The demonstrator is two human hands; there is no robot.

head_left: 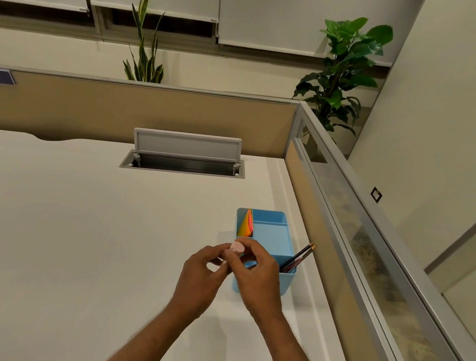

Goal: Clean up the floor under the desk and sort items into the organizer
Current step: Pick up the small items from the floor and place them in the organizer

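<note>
Lower centre: left grip and right grip both pinch a pink capped item near the blue organizer. Likely light, rigid, smooth; hold body, not cap.

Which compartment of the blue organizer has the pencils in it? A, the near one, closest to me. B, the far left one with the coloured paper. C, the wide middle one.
A: the pencils lean out of the near compartment of the blue organizer; the coloured paper stands in the far left one. The left hand and right hand hold a small pink item in front of it.
</note>
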